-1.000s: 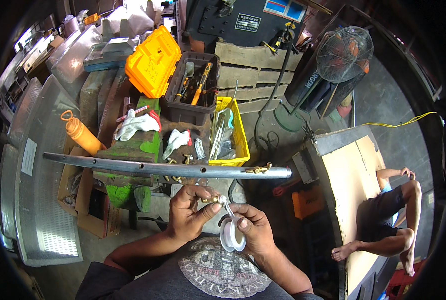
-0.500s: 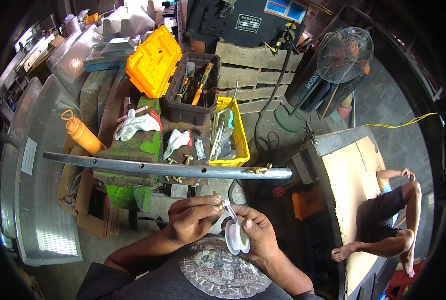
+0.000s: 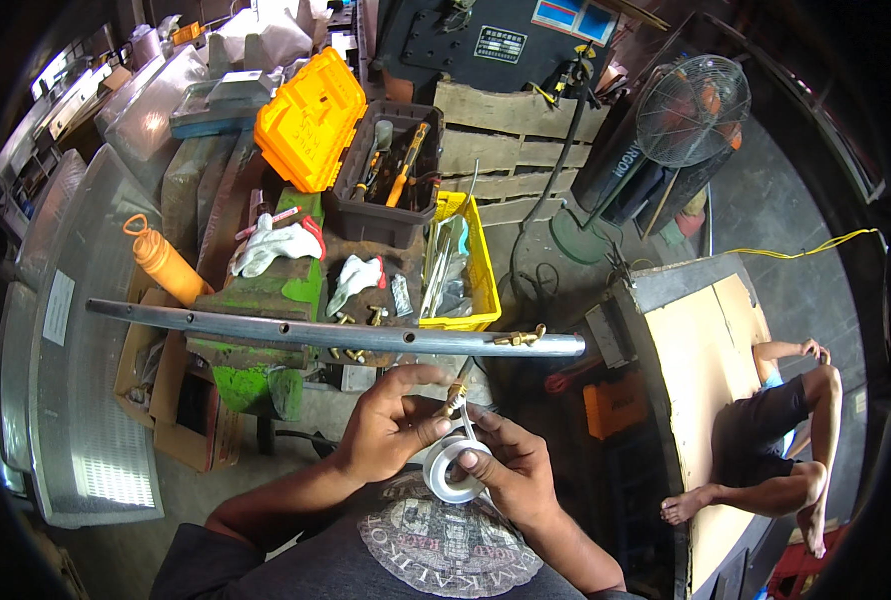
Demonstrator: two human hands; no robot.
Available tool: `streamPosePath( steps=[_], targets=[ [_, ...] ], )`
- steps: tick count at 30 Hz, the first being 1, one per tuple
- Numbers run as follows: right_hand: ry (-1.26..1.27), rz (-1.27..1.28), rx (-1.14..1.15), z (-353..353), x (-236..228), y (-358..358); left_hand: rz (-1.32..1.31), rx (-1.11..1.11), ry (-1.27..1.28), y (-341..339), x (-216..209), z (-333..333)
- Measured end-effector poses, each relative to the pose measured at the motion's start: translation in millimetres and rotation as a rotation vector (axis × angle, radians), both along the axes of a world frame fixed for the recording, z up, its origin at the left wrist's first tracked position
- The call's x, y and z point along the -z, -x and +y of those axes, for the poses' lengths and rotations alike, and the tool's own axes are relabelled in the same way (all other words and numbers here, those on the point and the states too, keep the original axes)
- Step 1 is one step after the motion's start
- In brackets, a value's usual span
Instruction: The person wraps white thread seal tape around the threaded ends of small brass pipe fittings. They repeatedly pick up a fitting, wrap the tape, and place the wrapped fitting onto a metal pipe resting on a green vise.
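Observation:
Pinched upright in the fingertips of my left hand (image 3: 386, 425) is a small brass fitting (image 3: 457, 394). My right hand (image 3: 516, 470) grips a spool of white thread seal tape (image 3: 437, 482). A strip of the tape runs from the spool up to the fitting's threads. Just beyond both hands, a long grey metal tube (image 3: 356, 337) with several holes lies across a green bench vise (image 3: 251, 390). Brass fittings (image 3: 524, 338) sit at the tube's right end, and several more lie on the bench behind it.
Behind the tube are white gloves (image 3: 278, 248), a toolbox with an orange lid (image 3: 311, 120) and a yellow crate (image 3: 486, 290). An orange bottle (image 3: 166, 265) stands left. At right, another person's bare legs (image 3: 766, 485) rest on a cardboard-topped table (image 3: 701, 370), below a fan (image 3: 693, 110).
The spool has turned its flat face upward and shifted slightly left. My left fingers have opened out around the fitting, which now stands higher in view with tape against it.

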State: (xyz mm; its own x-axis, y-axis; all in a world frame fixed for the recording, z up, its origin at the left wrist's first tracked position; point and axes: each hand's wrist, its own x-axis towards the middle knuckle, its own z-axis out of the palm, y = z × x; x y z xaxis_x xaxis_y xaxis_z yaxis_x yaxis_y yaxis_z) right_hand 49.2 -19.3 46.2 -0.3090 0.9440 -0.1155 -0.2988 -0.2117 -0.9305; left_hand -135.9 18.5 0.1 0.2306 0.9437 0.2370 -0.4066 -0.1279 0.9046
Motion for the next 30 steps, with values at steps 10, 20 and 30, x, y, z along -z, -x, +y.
streamPosePath(
  steps=[10, 20, 30],
  targets=[
    [-0.016, -0.284, -0.127, 4.4, -0.4, -11.3, 0.124, 0.345, 0.159, 12.1, 11.0, 24.5],
    [-0.008, -0.202, -0.133, 3.5, -2.8, -14.4, 0.053, 0.413, 0.333, 14.7, 10.3, 25.4],
    [0.109, -0.104, -0.156, 3.9, -3.1, -19.7, -0.220, 0.556, 0.502, 16.3, 16.4, 25.8]
  ],
)
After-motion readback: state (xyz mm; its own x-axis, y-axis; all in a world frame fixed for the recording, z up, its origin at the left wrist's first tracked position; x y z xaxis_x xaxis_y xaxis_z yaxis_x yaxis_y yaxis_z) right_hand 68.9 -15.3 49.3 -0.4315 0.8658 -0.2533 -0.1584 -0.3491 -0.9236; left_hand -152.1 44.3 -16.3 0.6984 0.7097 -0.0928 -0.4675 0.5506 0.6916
